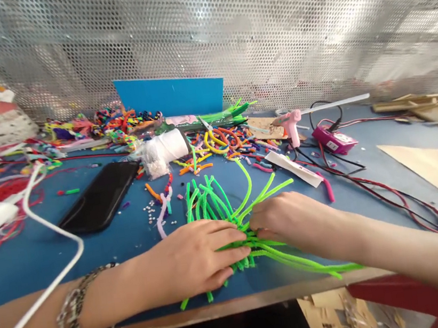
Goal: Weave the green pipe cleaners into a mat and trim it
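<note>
A cluster of green pipe cleaners (208,203) lies near the table's front edge, darker curved strands on the left and lighter ones fanning out to the right. My left hand (202,255) rests over the cluster's middle and holds it down, its fingers reaching across the strands and covering part of them. At the centre, where strands cross, my right hand (286,217) is closed with bent fingers on the lighter pipe cleaners (296,261). The exact spot of that pinch is hidden behind its knuckles. A braided bracelet (77,312) circles my left wrist.
Behind the hands lie a black phone (100,197), a white thread spool (166,148), loose coloured pipe cleaner pieces (221,139) and a pink glue gun (291,125). Cables (387,190) run along the right. A white cord (55,226) crosses over my left forearm. A perforated metal screen (250,31) stands behind.
</note>
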`<action>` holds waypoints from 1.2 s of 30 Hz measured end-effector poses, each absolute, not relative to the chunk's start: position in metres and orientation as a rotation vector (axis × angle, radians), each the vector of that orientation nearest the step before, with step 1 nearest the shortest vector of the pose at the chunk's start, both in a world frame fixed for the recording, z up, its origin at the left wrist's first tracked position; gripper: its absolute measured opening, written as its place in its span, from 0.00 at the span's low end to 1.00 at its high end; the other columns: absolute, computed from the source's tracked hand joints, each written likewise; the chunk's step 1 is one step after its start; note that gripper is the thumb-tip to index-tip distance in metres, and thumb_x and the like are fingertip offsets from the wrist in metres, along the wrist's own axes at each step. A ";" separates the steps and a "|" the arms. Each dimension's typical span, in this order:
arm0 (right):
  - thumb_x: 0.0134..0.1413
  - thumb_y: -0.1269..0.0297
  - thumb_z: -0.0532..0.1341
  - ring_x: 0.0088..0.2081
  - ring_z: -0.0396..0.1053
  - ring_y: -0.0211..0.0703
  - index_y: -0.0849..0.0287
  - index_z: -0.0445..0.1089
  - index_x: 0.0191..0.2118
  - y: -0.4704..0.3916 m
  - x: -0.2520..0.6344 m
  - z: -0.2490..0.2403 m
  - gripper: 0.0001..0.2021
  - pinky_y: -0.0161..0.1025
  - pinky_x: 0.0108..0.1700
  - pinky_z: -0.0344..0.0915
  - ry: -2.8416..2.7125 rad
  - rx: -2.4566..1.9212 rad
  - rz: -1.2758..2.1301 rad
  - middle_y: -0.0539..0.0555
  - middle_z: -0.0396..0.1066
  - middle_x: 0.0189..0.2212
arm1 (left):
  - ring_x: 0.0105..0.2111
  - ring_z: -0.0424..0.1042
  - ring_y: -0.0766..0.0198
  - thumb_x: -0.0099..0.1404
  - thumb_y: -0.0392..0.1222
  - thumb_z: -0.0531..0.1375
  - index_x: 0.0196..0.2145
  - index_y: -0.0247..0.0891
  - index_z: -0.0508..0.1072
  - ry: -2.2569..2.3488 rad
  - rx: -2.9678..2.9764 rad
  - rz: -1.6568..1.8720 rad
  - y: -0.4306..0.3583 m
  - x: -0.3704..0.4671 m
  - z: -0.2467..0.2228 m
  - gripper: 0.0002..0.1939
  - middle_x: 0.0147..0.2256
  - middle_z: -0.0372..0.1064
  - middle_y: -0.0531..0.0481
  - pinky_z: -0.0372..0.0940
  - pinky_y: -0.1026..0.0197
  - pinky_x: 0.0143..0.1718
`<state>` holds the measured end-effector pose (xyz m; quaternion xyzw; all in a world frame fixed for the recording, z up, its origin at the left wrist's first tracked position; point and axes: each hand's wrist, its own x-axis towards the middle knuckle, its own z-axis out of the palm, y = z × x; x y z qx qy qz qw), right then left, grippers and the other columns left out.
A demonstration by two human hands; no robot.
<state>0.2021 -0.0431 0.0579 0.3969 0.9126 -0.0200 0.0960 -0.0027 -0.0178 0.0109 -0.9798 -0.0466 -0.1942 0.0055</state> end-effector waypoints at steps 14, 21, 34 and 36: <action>0.57 0.69 0.54 0.39 0.66 0.40 0.61 0.69 0.35 -0.030 0.218 0.036 0.07 0.41 0.41 0.61 3.070 1.114 -0.330 0.56 0.67 0.37 | 0.47 0.67 0.61 0.65 0.38 0.51 0.47 0.36 0.71 -0.159 -3.116 -0.504 -0.015 -0.005 0.010 0.14 0.46 0.70 0.48 0.61 0.60 0.50; 0.57 0.71 0.53 0.33 0.65 0.35 0.63 0.67 0.33 -0.023 0.221 0.026 0.07 0.34 0.35 0.63 3.101 1.190 -0.699 0.55 0.65 0.34 | 0.48 0.66 0.59 0.66 0.39 0.50 0.47 0.37 0.70 -0.160 -3.174 -0.460 -0.011 -0.007 0.010 0.15 0.47 0.70 0.47 0.62 0.58 0.49; 0.59 0.71 0.53 0.31 0.63 0.37 0.62 0.68 0.35 -0.026 0.226 0.030 0.07 0.37 0.38 0.60 3.259 0.936 -0.314 0.52 0.69 0.28 | 0.47 0.67 0.60 0.65 0.38 0.50 0.48 0.39 0.70 -0.257 -3.189 -0.413 -0.012 -0.006 0.010 0.15 0.48 0.66 0.44 0.64 0.59 0.47; 0.59 0.71 0.53 0.31 0.63 0.36 0.63 0.68 0.35 -0.024 0.227 0.027 0.07 0.36 0.38 0.60 3.285 0.966 -0.364 0.52 0.70 0.28 | 0.48 0.66 0.59 0.65 0.38 0.50 0.48 0.38 0.70 -0.241 -3.200 -0.397 -0.012 -0.006 0.010 0.15 0.49 0.66 0.43 0.63 0.58 0.49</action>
